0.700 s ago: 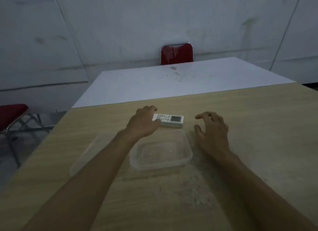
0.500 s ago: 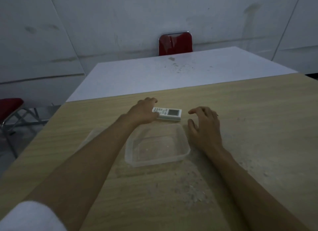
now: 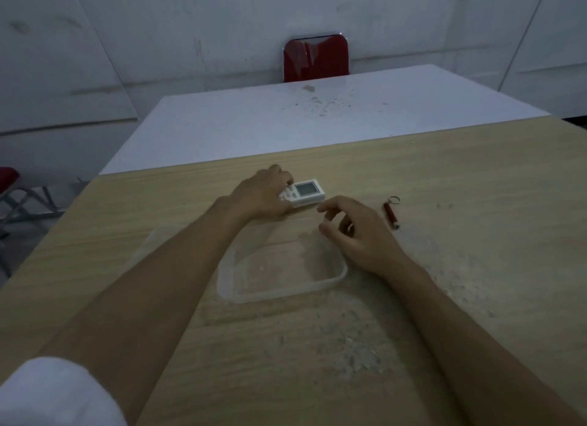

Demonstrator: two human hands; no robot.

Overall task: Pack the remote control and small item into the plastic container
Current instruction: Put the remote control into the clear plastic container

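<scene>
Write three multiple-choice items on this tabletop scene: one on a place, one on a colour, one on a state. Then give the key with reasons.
1. Where does the red keychain lie relative to the right hand?
A. To its right, on the wooden table
B. Inside the container
C. Under the left forearm

2. What colour is the chair beyond the white table?
A. Blue
B. Red
C. Green

3. What is the state of the clear plastic container?
A. Lidded
B. Holding the remote
C. Open and empty

Key: 1 A, the keychain sits on bare wood right of the hand. 2 B, its backrest is red. 3 C, only the bare bottom shows, while the white remote control lies beyond it under the left hand.
</scene>
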